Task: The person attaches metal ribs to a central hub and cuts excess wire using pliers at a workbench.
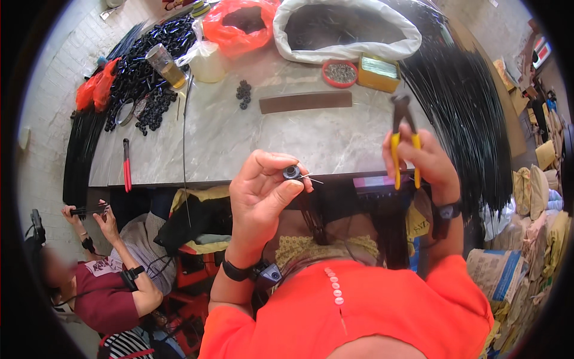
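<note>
In front of the table edge, my left hand (pixel 263 188) pinches a small round black part with a grey centre (pixel 291 172) between thumb and fingers. Two thin metal prongs (pixel 312 178) stick out of it to the right. My right hand (pixel 426 155), further right, is wrapped round yellow-handled pincers (pixel 397 157). Their dark jaws point up and away over the table and look blurred. The pincers are apart from the black part.
A red dish of small metal pieces (pixel 340 74), a yellow tin (pixel 379 73) and a brown strip (pixel 306 102) sit on the grey table (pixel 227 143). Long black rods (pixel 472 113) line the right side. At left, a co-worker (pixel 113 287) holds dark rods near red-handled pincers (pixel 127 167).
</note>
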`<state>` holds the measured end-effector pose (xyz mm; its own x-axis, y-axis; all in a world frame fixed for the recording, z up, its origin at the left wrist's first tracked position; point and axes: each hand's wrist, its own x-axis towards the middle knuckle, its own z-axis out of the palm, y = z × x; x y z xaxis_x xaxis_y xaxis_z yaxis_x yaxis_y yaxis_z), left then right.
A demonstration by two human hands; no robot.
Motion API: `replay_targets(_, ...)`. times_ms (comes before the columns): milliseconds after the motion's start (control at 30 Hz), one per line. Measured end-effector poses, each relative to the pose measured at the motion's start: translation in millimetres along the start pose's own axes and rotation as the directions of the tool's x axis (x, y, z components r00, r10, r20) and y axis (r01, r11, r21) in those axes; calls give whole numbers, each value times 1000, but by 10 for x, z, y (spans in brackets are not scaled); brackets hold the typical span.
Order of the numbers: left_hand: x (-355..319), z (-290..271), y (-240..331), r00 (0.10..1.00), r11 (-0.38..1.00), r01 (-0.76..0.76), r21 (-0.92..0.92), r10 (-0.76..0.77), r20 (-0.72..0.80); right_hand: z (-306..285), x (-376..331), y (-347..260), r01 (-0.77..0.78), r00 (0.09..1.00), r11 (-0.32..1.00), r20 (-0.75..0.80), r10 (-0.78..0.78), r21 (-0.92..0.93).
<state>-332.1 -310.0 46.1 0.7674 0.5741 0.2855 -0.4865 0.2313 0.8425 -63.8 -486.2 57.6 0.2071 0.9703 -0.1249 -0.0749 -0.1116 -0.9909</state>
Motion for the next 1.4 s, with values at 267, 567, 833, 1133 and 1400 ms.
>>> replay_targets(267, -80, 90, 33, 997, 999, 10, 35, -8, -73, 643, 28, -523, 198, 945, 735, 327, 34, -648)
replay_targets(567, -143, 107, 60, 996, 999, -11, 48, 15, -88, 728, 81, -524, 173, 930, 757, 358, 85, -630)
replay_targets(833, -118, 129, 49, 997, 999, -10, 50, 14, -75, 691, 102, -558, 186, 927, 735, 364, 88, -652)
replay_targets(1133, -133, 144, 9, 987, 986, -46, 163, 70, -142, 891, 55, -592, 273, 933, 36, 255, -255, -961)
replay_targets(1400, -91, 72, -5, 981, 988, -52, 143, 78, -179, 942, 45, -489, 170, 466, -673, 660, -589, -720)
